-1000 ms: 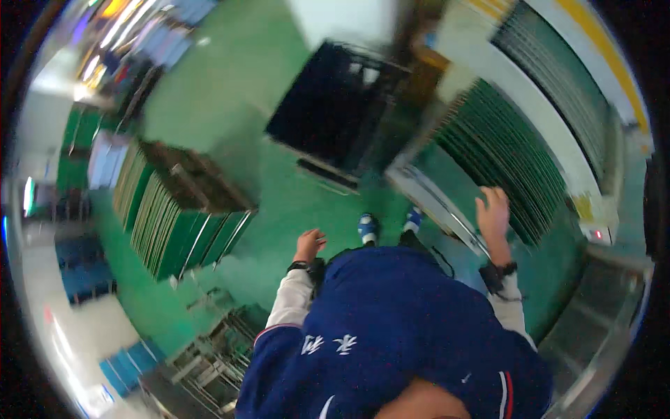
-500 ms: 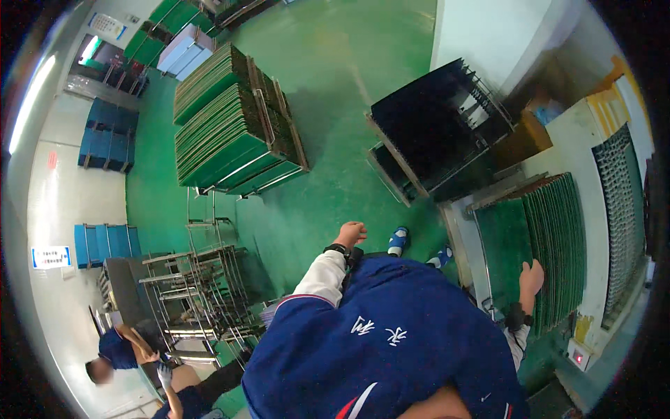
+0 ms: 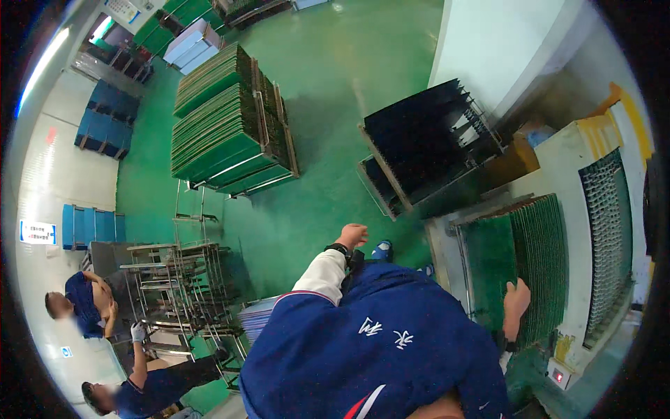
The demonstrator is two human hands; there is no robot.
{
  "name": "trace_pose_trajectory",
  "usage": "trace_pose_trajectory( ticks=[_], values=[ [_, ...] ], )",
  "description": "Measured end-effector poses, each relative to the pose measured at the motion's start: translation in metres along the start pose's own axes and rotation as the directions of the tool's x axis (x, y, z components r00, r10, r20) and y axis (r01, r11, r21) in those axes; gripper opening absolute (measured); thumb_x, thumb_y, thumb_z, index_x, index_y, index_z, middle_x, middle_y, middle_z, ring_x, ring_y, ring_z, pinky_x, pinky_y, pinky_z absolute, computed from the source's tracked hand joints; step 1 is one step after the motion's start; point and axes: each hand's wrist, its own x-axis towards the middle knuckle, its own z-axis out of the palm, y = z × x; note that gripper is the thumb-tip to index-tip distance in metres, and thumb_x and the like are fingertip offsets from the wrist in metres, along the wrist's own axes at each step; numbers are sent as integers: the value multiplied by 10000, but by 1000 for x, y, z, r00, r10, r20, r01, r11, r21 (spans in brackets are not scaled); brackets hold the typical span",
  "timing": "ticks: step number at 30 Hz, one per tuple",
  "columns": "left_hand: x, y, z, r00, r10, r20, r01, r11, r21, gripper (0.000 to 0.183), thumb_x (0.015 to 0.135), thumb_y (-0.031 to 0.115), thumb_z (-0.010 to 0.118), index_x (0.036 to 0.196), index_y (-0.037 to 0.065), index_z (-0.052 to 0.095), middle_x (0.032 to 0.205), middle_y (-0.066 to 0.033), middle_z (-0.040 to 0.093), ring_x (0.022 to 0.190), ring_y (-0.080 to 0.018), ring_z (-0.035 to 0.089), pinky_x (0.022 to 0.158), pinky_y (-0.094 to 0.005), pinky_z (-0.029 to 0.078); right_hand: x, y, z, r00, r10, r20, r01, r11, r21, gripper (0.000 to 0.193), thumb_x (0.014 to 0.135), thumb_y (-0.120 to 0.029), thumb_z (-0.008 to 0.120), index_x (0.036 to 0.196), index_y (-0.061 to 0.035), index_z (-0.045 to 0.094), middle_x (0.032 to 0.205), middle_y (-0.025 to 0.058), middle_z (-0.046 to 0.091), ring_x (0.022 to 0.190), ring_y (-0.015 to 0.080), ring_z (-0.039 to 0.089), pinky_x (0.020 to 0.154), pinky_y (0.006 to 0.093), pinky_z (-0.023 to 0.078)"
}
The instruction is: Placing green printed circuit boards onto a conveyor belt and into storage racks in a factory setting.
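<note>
So the green boards [image 3: 492, 251] sit down by the person's right side, packed face to face on edge in one block; the end one turns its broad face left, and the visible edges run roughly up and down the view. The right hand [image 3: 516, 299] is over that block, arm reaching forward, fingers bent; honestly can't tell if it's touching or pinching a board. The left hand [image 3: 354, 236] is out front above the floor [image 3: 307, 230], elbow bent, fingers loosely curled, and I can't make out whether they're pressed together. Counting stuff: two blue shoes [image 3: 382, 251], one partly hidden, one rack of black panels [image 3: 419, 133] ahead, two more green blocks [image 3: 216, 150] ahead-left, and two other people [image 3: 87, 304] lower left.
</note>
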Motion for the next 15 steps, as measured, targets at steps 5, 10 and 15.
trace_pose_trajectory(
  ticks=[5,10,15],
  values=[
    [13,-11,12,1000,-3,21,3,999,42,294,817,162,576,1087,49,544,807,-70,606,570,-176,577,448,-277,460,-9,15,-98,996,-1,-93,20,978,207,271,773,-184,610,962,8,590,792,230,594,727,396,544,664,449,404],
    [-1,-1,52,999,-6,49,-1,990,138,299,820,156,571,1090,31,541,828,-89,614,604,-199,591,477,-294,476,-29,91,-155,938,316,-140,-241,889,390,309,804,-225,607,1007,7,586,877,133,573,832,238,522,732,348,406],
    [-8,-2,72,979,17,203,-49,987,155,296,846,171,547,1103,24,525,954,-125,610,722,-248,620,578,-332,511,-53,131,-189,757,639,-139,-93,316,944,302,823,-155,575,1084,-6,600,1033,100,586,920,204,516,832,299,386]
  ],
)
